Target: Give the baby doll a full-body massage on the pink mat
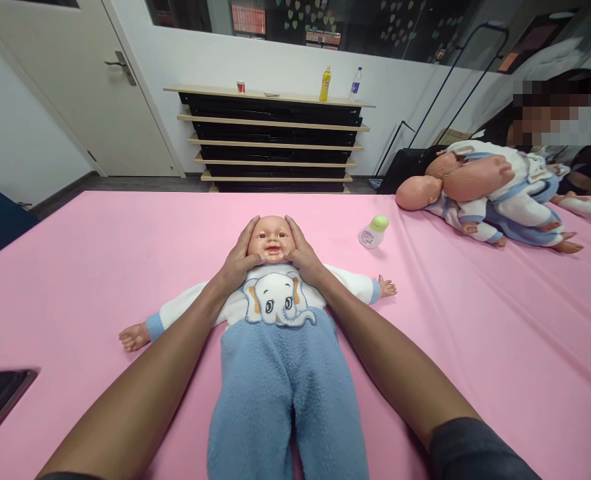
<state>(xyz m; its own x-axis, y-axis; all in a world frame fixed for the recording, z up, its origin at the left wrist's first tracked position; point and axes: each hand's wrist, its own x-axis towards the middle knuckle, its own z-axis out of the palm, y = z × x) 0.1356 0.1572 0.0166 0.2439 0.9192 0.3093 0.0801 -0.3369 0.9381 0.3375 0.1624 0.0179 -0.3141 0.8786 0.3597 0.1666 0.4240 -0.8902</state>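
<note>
A baby doll (282, 373) lies on its back, dressed in a white top with an elephant face and blue fleece trousers. Its arms stretch out to both sides. My left hand (240, 260) cups one side of the doll's head (272, 233), thumb along the cheek near the chin. On the opposite side my right hand (304, 255) cups the head in the same way. The fingertips of both hands reach up toward the top of the head. A small white bottle with a green cap (374, 233) stands to the right of the head.
Pink cloth (95, 267) covers the table. More dolls (495, 190) lie piled at the far right, near a person (555, 113). A dark device (0, 400) sits at the left edge. Behind the table is a stack of boards (275, 143) with bottles on top.
</note>
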